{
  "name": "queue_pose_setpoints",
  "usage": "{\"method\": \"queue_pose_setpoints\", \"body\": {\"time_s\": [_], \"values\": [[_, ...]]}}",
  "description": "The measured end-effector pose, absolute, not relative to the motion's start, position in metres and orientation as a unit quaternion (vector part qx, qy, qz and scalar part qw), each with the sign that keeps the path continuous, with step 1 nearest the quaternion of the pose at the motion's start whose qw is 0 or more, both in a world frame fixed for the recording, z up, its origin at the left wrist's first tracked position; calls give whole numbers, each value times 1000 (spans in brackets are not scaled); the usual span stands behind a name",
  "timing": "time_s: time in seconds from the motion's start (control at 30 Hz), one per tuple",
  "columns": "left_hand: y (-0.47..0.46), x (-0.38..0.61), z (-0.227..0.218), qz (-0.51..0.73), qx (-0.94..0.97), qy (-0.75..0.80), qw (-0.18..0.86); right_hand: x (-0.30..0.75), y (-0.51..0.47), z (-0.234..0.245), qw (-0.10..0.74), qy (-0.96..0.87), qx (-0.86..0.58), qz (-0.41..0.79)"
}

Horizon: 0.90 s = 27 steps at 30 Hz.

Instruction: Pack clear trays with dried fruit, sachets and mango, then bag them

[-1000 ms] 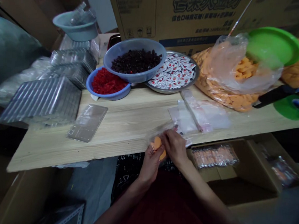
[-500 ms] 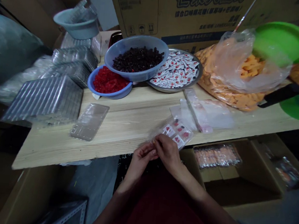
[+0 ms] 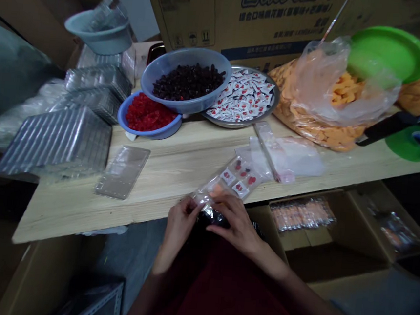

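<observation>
A clear plastic bag [image 3: 204, 194] lies at the table's front edge, its near end hanging past the edge. Inside it is a compartment tray [image 3: 234, 177] with red pieces, dark pieces, white-and-red sachets and something orange. My left hand [image 3: 179, 223] pinches the bag's near end between thumb and fingers. On the other side, my right hand [image 3: 234, 223] grips the bag's near right part, its thumb and fingers around the shiny film. The exact fingertip contact is partly hidden by glare.
Behind stand a bowl of dark pieces [image 3: 188, 107], a bowl of red pieces [image 3: 160, 134], a metal basin of sachets [image 3: 231, 125] and a bag of orange pieces [image 3: 315, 130]. Stacked clear trays [image 3: 60, 139] are left; flat bags [image 3: 301, 158] right. An open carton [image 3: 357, 244] sits below.
My hands have moved apart, spreading the bag's near end, which now shows shiny between them. The bag with the tray has shifted slightly left. The view has also moved a little.
</observation>
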<state>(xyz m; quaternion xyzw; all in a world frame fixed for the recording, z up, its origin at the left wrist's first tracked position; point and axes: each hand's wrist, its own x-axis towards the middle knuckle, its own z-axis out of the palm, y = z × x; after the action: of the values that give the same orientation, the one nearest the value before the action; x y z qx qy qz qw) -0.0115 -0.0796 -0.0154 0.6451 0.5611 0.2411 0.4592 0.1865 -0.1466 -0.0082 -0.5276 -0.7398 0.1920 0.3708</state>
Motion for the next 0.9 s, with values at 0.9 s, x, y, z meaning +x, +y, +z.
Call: {"method": "queue_pose_setpoints", "body": {"time_s": [0.9], "values": [[-33,46,50,348,578,331,660,230,-147,96,540,-601,-548,216]]}}
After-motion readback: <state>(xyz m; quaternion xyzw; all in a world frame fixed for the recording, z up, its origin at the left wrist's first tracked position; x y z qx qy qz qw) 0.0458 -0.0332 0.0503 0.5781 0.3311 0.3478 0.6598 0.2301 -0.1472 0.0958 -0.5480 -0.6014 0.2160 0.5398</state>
